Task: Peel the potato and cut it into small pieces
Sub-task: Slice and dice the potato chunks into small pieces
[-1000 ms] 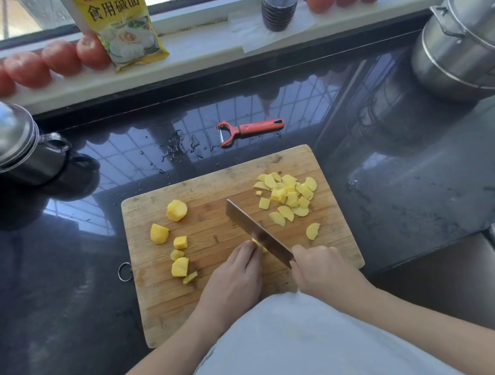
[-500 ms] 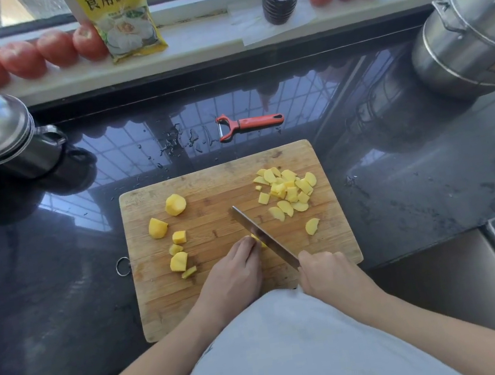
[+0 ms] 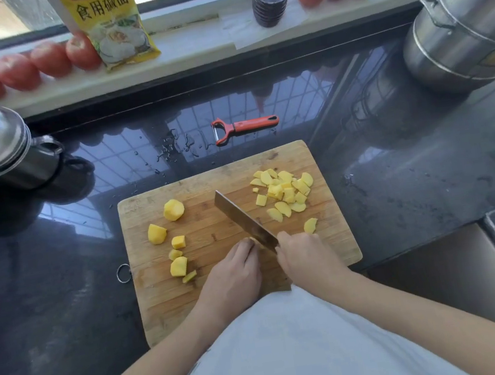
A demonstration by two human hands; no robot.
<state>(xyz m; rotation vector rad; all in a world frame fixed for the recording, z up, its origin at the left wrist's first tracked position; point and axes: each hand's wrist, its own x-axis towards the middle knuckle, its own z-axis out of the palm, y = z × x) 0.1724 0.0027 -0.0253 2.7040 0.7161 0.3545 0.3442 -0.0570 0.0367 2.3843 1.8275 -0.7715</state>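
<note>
Nearest the person, the left hand [image 3: 233, 276] curls its fingers down over a potato piece [image 3: 251, 239] at the board's [image 3: 212, 306] near middle; only a sliver of yellow shows at the fingertips, so the piece's long axis cannot be told. Just beside it at 3 o'clock, the right hand [image 3: 305, 257] grips the knife's handle. The knife [image 3: 244, 221] runs from that hand toward 11 o'clock, its flat passing right against the left fingertips, so the piece lies on the left of the blade, under the left hand. The next cut likely turns on that narrow margin between edge and fingers. Farther off, six bigger chunks [image 3: 178, 266] wait at 9 to 10 o'clock, and the pile [image 3: 284, 190] of small cuts sits at 1 o'clock. Beyond the board at 12 lies the peeler [image 3: 244, 126].
</note>
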